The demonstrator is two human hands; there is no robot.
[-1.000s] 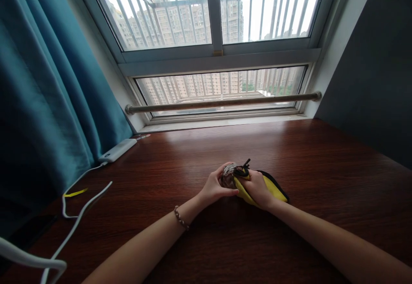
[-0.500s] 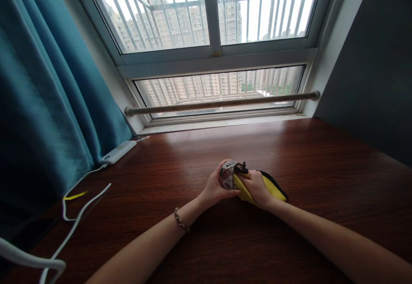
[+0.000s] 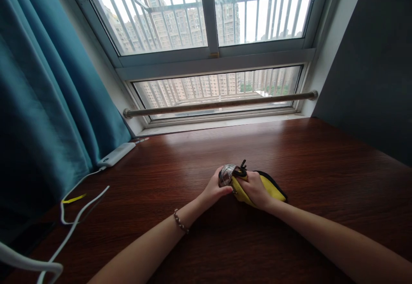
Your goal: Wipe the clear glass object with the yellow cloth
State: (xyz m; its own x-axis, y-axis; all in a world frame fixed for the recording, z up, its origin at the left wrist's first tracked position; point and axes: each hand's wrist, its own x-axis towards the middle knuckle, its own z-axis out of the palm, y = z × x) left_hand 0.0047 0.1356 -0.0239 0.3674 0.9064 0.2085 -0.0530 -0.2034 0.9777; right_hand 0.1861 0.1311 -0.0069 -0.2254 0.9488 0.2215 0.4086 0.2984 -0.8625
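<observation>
Mid-desk [image 3: 322, 155] on dark wood, left hand [image 3: 214, 188] presses a crinkly clear-wrapped bundle [image 3: 226, 175] partway into the yellow black-trimmed zip pouch [image 3: 272, 188], right hand [image 3: 255, 188] gripping its mouth.

white power bank [image 3: 116, 154], white cable [image 3: 75, 215], teal curtain [image 3: 45, 99], window rail [image 3: 219, 102]

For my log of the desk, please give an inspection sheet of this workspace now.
Surface: dark red-brown wooden desk, glossy.
Job's things: yellow fabric pouch with black trim; shiny crinkled silvery item at its mouth.
Clutter: white flat power bank.
Grips: left hand closed on silvery item; right hand closed on pouch.
Cables: white cable, yellow tie.
Surroundings: teal curtain, barred window.
</observation>
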